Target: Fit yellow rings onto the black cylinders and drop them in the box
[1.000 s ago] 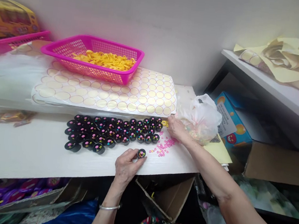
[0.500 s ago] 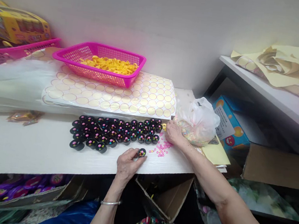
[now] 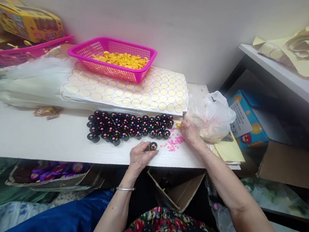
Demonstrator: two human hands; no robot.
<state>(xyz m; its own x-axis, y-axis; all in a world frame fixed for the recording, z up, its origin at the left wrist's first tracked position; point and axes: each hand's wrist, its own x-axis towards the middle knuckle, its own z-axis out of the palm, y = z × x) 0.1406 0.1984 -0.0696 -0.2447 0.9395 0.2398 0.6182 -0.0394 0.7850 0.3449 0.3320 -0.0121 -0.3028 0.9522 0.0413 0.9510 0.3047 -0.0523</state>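
- Cup [image 3: 153, 145], small, black and round, is sitting upright on the white table [image 3: 29, 135] with coloured beads showing in its open top; the left hand [image 3: 140, 155] is pinching it at its left side between thumb and fingertips, the fingers curled close around it.
- The cup is lying just right of and slightly beyond the left hand, close to the table's near edge, so there is little room toward the person and open table to the left.
- The right hand [image 3: 190, 131] is resting farther back and to the right, at the mouth of a clear plastic bag [image 3: 213, 115] of pale mixed beads; its fingers are bent together at the tips, but whether they are gripping anything cannot be told.
- Between the two hands a scatter of pink beads [image 3: 174, 142] is lying loose on the table, nearer the right hand than the left.
- A block of filled black cups [image 3: 128, 126] is standing in rows just beyond the held cup, a narrow gap apart from it.
- Behind the rows a sheet of round stickers [image 3: 135, 91] is carrying a pink basket [image 3: 113, 57] of yellow rings.
- The left hand is plainly the nearer one to the lone cup; the right is well apart.
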